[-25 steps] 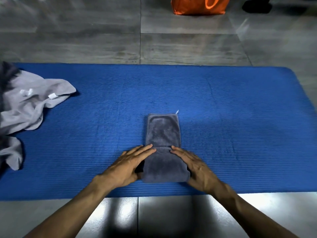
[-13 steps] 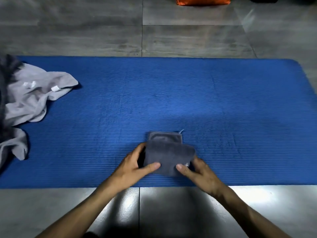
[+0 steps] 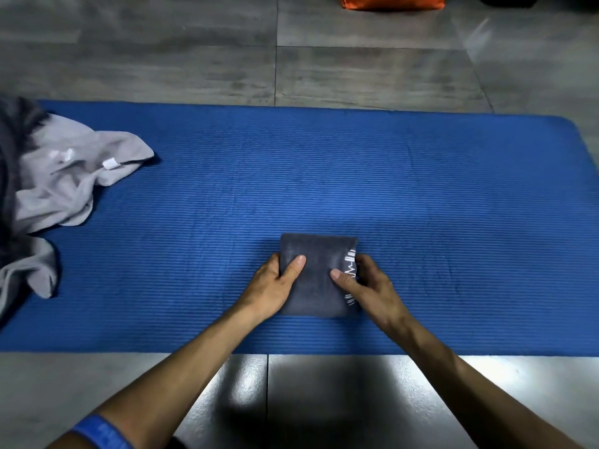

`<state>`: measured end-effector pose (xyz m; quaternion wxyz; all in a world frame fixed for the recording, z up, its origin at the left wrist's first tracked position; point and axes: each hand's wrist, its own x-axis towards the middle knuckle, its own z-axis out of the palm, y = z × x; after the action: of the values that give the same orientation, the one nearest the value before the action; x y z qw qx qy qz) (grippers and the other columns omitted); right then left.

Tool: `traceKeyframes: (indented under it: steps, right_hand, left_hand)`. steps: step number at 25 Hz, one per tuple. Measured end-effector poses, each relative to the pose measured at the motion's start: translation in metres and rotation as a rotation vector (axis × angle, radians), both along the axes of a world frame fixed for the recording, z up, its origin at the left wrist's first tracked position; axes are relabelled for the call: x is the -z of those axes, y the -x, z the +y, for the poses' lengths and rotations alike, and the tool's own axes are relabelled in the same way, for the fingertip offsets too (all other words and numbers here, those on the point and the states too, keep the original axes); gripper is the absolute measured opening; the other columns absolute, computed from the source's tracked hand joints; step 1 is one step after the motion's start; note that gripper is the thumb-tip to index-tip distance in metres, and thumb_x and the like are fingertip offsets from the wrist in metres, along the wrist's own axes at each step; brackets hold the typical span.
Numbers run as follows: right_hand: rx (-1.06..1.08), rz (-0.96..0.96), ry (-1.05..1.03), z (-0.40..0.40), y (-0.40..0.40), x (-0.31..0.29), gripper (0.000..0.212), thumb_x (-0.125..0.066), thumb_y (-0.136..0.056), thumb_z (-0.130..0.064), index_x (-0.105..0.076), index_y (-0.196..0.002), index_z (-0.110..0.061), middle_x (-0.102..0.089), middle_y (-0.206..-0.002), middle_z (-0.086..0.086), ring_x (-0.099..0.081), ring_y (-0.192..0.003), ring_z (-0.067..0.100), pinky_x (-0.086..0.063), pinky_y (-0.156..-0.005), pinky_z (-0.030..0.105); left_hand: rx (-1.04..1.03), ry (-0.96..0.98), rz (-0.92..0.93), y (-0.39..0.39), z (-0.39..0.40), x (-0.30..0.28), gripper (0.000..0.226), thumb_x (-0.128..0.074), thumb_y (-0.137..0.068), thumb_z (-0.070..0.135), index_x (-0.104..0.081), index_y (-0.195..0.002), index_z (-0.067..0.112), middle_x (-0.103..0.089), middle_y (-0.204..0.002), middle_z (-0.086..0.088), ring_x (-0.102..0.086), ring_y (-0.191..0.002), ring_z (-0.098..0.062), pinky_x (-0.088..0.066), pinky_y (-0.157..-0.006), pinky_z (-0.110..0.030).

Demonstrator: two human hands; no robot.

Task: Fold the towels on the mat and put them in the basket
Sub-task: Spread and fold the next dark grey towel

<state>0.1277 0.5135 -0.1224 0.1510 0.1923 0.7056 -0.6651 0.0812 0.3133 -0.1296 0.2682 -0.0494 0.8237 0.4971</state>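
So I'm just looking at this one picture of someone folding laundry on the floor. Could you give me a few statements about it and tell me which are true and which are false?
1. Both hands hold the dark grey towel. True: the left hand and the right hand each have a thumb on top of it.
2. The folded towel lies on a red mat. False: the mat is blue.
3. A pale grey towel lies crumpled at the mat's left end. True.
4. The dark grey towel is spread out flat, unfolded. False: it is folded into a small, compact rectangle.
5. Something orange sits on the floor beyond the mat. True.
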Motion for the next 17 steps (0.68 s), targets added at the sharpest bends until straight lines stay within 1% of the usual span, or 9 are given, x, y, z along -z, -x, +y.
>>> traceKeyframes:
  steps: [3,5,7,8,10,12,14,16,17]
  right_hand:
    - [0.062,-0.058,0.114,-0.010,-0.008,-0.007,0.052,-0.081,-0.077,-0.025,-0.054,-0.121,-0.016,-0.073,-0.107,0.010,-0.072,-0.096,0.022,-0.057,-0.075,0.032]
    - [0.107,-0.165,0.154,-0.024,-0.022,-0.013,0.044,-0.077,-0.082,-0.020,-0.053,-0.118,-0.013,-0.074,-0.100,0.013,-0.073,-0.081,0.022,-0.056,-0.063,0.030]
    - [0.013,-0.291,0.050,-0.035,-0.037,-0.019,0.034,-0.071,-0.087,-0.033,-0.054,-0.112,-0.017,-0.072,-0.081,0.010,-0.066,-0.060,0.018,-0.052,-0.051,0.028]
    - [-0.009,-0.298,-0.052,-0.037,-0.042,-0.021,0.033,-0.067,-0.088,-0.043,-0.055,-0.108,-0.019,-0.071,-0.077,0.006,-0.064,-0.058,0.016,-0.052,-0.052,0.029]
    - [0.045,-0.099,-0.365,-0.030,-0.043,-0.019,0.035,-0.059,-0.088,-0.055,-0.055,-0.104,-0.023,-0.068,-0.088,-0.003,-0.064,-0.075,0.014,-0.055,-0.070,0.036]
    - [0.012,0.288,-0.743,-0.022,-0.032,-0.019,0.032,-0.053,-0.093,-0.045,-0.054,-0.114,-0.021,-0.061,-0.107,-0.004,-0.059,-0.095,0.017,-0.049,-0.084,0.038]
    - [-0.160,0.546,-0.929,-0.028,-0.014,-0.019,0.037,-0.044,-0.097,-0.036,-0.056,-0.123,-0.012,-0.059,-0.122,0.003,-0.056,-0.108,0.024,-0.045,-0.094,0.039]
    - [-0.381,0.510,-0.999,-0.046,-0.002,-0.018,0.056,-0.028,-0.098,-0.041,-0.051,-0.137,-0.009,-0.053,-0.141,0.009,-0.050,-0.127,0.031,-0.039,-0.107,0.044]
    - [-0.485,0.418,-1.028,-0.056,-0.001,-0.017,0.066,-0.016,-0.097,-0.046,-0.039,-0.147,-0.010,-0.040,-0.153,0.008,-0.039,-0.139,0.030,-0.030,-0.114,0.045]
  left_hand:
    - [0.022,0.031,0.031,0.003,-0.003,-0.002,0.043,-0.048,-0.093,0.058,-0.062,-0.116,0.024,-0.067,-0.114,0.007,-0.062,-0.107,-0.010,-0.047,-0.097,-0.030]
    - [0.076,0.030,-0.002,0.007,-0.014,-0.002,0.037,-0.051,-0.093,0.056,-0.067,-0.103,0.023,-0.071,-0.104,0.008,-0.066,-0.100,-0.010,-0.050,-0.093,-0.031]
    - [0.151,0.000,-0.062,0.012,-0.027,-0.004,0.039,-0.056,-0.088,0.059,-0.069,-0.093,0.023,-0.074,-0.092,0.009,-0.069,-0.091,-0.008,-0.054,-0.088,-0.032]
    - [0.187,-0.011,-0.079,0.014,-0.033,-0.005,0.043,-0.058,-0.084,0.064,-0.070,-0.091,0.023,-0.074,-0.089,0.010,-0.069,-0.087,-0.006,-0.054,-0.087,-0.033]
    - [0.246,-0.017,-0.091,0.019,-0.037,-0.002,0.049,-0.059,-0.076,0.070,-0.070,-0.087,0.023,-0.074,-0.085,0.012,-0.069,-0.083,-0.006,-0.055,-0.084,-0.034]
    - [0.330,0.030,-0.056,0.027,-0.034,0.001,0.060,-0.059,-0.071,0.078,-0.069,-0.085,0.021,-0.074,-0.085,0.008,-0.070,-0.084,-0.012,-0.055,-0.080,-0.037]
    - [0.406,0.100,0.002,0.032,-0.028,0.002,0.061,-0.053,-0.070,0.080,-0.066,-0.078,0.021,-0.070,-0.075,0.009,-0.066,-0.074,-0.011,-0.053,-0.073,-0.038]
    - [0.379,0.152,0.077,0.027,-0.026,0.004,0.052,-0.052,-0.079,0.073,-0.060,-0.067,0.023,-0.063,-0.063,0.015,-0.060,-0.065,-0.005,-0.048,-0.067,-0.033]
    - [0.337,0.176,0.132,0.019,-0.026,0.005,0.049,-0.050,-0.084,0.069,-0.058,-0.066,0.024,-0.063,-0.062,0.015,-0.062,-0.066,-0.007,-0.046,-0.066,-0.032]
